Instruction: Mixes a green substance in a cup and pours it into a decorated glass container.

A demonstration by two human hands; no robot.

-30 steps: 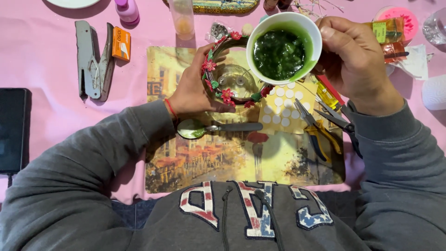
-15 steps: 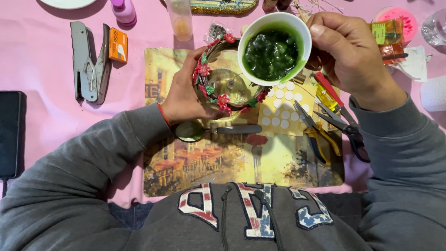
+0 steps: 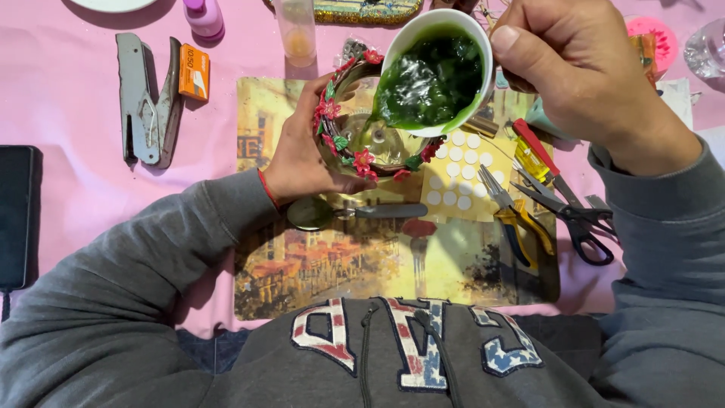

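Note:
My left hand (image 3: 298,159) grips a clear glass jar (image 3: 370,136) whose rim is ringed with small red flowers and green leaves. My right hand (image 3: 581,68) holds a white cup (image 3: 438,72) of glossy dark green gel, tilted over the jar's mouth. The cup's lower lip overlaps the jar's rim. The green gel sits at the lip; I cannot tell whether any is flowing into the jar. Both are held above a picture placemat (image 3: 332,257).
A metal spoon (image 3: 355,214) lies on the mat just under the jar. Yellow-handled pliers (image 3: 513,219), scissors (image 3: 574,215) and a red screwdriver (image 3: 536,147) lie at right. A stapler (image 3: 147,102), orange box (image 3: 194,72), small bottles and a black phone (image 3: 15,219) lie at left.
The view has moved closer. My right hand has tipped the cup further over the jar, and my left hand has raised and tilted the jar toward it.

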